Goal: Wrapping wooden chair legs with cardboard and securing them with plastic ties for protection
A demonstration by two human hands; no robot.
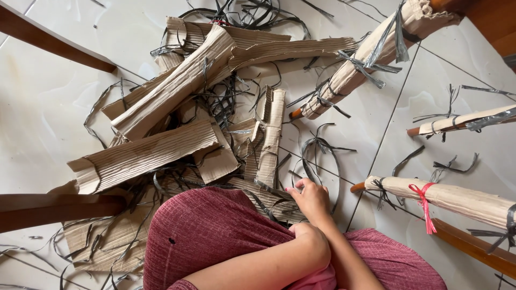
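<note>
My right hand (310,200) reaches down to the tiled floor beside my knee in dark red cloth (215,236). Its fingers are bunched at the edge of a heap of torn corrugated cardboard strips (161,96), where a curled black plastic strap (318,153) ends. Whether the fingers pinch the strap I cannot tell. My left forearm crosses my lap, and my left hand (310,239) is tucked against the right forearm with its fingers hidden.
Three wooden chair legs wrapped in cardboard and black strapping stand at the right (360,64), (467,121), (457,196); the nearest has a red ribbon (424,196). Bare wooden bars lie at the left (54,204), (48,40). Black strap scraps litter the tiles.
</note>
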